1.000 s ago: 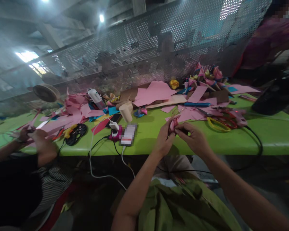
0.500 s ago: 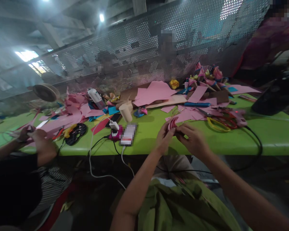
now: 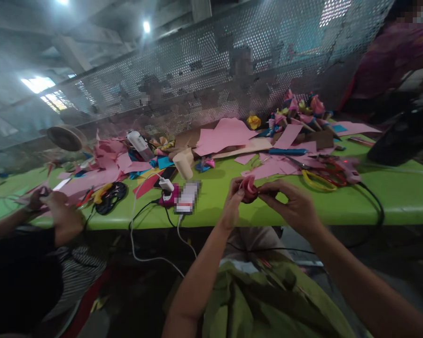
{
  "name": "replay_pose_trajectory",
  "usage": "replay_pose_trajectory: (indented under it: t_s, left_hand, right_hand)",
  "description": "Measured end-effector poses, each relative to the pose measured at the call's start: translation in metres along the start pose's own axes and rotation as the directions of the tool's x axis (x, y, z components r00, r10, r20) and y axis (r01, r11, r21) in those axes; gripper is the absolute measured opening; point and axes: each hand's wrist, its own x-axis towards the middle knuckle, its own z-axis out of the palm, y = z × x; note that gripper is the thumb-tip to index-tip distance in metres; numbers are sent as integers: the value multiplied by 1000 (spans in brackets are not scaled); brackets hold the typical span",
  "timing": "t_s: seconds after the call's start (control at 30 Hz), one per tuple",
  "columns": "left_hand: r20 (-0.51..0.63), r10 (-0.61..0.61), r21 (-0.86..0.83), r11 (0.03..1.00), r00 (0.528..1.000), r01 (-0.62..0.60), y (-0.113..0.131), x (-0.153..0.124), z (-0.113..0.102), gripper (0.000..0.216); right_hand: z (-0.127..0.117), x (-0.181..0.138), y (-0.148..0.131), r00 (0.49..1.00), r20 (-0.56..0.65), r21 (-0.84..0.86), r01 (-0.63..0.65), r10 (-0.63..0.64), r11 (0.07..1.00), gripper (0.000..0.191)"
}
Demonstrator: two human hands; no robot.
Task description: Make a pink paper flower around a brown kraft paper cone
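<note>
A rolled pink paper flower (image 3: 248,188) is held above the front edge of the green table (image 3: 211,206). My left hand (image 3: 233,199) is closed on its left side, thumb toward me. From the right, my right hand (image 3: 289,197) pinches the flower's edge between thumb and fingertips. Beyond the hands lie cut pink paper pieces (image 3: 280,166). Scissors with yellow handles (image 3: 317,182) rest to the right of them, beside a pink glue gun (image 3: 350,170).
A phone (image 3: 187,197) on a white cable and a magenta power adapter (image 3: 169,195) lie left of my hands. Large pink sheets (image 3: 225,136) and finished paper flowers (image 3: 303,112) are piled at the back. At far left, a co-worker's hands (image 3: 49,202) work.
The flower has been turned so its curled layers show more openly. My right hand has drawn slightly to the right, its fingertips still at the flower's edge.
</note>
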Motion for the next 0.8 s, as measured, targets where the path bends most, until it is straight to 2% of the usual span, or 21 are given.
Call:
replay_pose_trajectory:
  t_s: [0.1,0.3,0.4,0.6,0.8]
  left_hand:
    - [9,-9,10,1000,1000,9,2,-1,0,44]
    - [124,-33,114,993,992,19,15,-6,2,45]
    - [165,-54,146,989,985,30,17,-7,3,46]
    - [129,-39,133,991,991,21,11,-3,0,42]
    - [135,-82,139,988,987,63,12,-3,1,41]
  right_hand:
    - [1,-2,0,999,-4,10,-35,35,999,6]
    - [-5,5,-6,997,12,21,-80,80,997,21]
    - [-6,10,-9,998,-19,17,-53,54,998,15]
    - [-6,8,-4,995,-72,8,-68,68,998,10]
    - [-4,1,10,984,-76,120,-148,158,982,9]
